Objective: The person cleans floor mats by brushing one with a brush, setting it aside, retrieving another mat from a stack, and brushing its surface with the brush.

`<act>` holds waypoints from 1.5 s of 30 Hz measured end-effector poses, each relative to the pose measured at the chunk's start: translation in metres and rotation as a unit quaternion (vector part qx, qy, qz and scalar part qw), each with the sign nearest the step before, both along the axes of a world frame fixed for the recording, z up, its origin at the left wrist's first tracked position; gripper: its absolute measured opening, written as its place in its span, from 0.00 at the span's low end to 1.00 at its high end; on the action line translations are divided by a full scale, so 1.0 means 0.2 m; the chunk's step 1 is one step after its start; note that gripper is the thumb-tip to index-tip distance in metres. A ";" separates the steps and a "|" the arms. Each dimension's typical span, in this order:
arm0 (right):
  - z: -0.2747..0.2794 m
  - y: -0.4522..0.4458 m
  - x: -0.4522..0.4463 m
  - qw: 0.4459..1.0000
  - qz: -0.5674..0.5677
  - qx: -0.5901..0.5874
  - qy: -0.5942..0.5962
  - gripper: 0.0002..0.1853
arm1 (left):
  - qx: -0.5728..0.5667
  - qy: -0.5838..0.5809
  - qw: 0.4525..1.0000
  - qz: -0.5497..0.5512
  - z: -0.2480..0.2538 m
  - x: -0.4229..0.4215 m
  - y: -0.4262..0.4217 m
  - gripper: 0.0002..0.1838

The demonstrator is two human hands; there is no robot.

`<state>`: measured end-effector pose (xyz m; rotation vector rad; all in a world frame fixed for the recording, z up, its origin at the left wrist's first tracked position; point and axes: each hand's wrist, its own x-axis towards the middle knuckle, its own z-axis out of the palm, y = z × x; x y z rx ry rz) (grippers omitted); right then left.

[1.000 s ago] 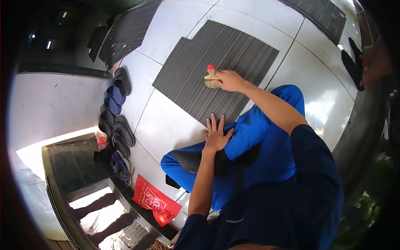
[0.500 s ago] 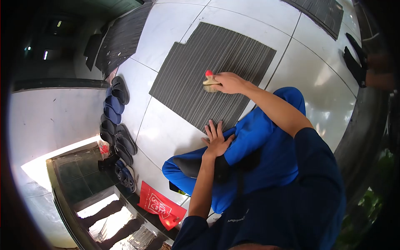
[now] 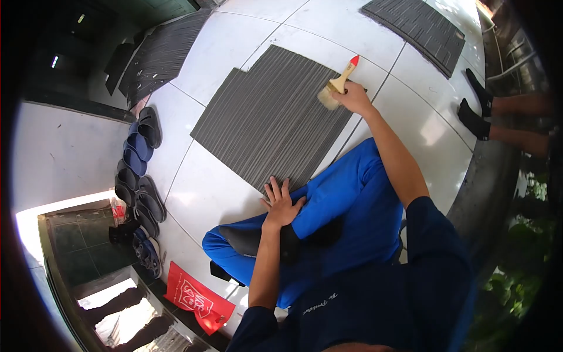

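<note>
A grey striped mat [image 3: 264,111] with a notched corner lies on the white tiled floor in front of my crossed legs. My right hand [image 3: 353,98] is closed around a paintbrush [image 3: 340,85] near the mat's right corner. Pale bristles point down towards the mat, and the wooden handle with its red tip angles up and away; whether the bristles touch the mat I cannot tell. My left hand [image 3: 281,203] rests with fingers spread, its fingertips on the mat's near edge.
Slippers and sandals [image 3: 139,146] stand in a row on the left. A red bag [image 3: 196,299] lies at lower left. Another striped mat [image 3: 416,32] is at the upper right, a dark one [image 3: 167,53] at the upper left. Another person's feet in black socks [image 3: 476,111] are on the right.
My right hand has carried the paintbrush from the middle of the mat to its right corner, and the handle's tilt has changed. My left hand stays at the near edge. The view has shifted slightly.
</note>
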<state>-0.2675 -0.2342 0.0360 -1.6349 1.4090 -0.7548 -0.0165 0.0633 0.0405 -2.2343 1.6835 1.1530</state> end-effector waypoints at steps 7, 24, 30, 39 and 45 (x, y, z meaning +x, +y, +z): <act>-0.21 -0.13 -0.24 0.987 -0.148 -0.019 0.064 0.23 | -0.089 0.042 0.995 -0.011 -0.07 0.03 0.04 0.49; -0.10 -0.03 -0.38 0.925 -0.273 -0.179 0.196 0.16 | -0.098 0.075 0.992 0.001 -0.06 0.06 0.04 0.46; 0.09 0.24 -0.14 0.976 0.161 0.143 -0.022 0.23 | -0.093 0.072 0.993 0.011 -0.05 0.03 0.02 0.45; -0.03 0.03 -0.16 0.940 -0.081 -0.142 0.298 0.17 | -0.082 0.052 0.995 0.003 -0.05 0.08 0.02 0.44; 0.07 0.50 0.20 0.928 0.220 -0.119 0.277 0.11 | -0.100 -0.027 0.992 0.066 -0.09 0.06 0.02 0.46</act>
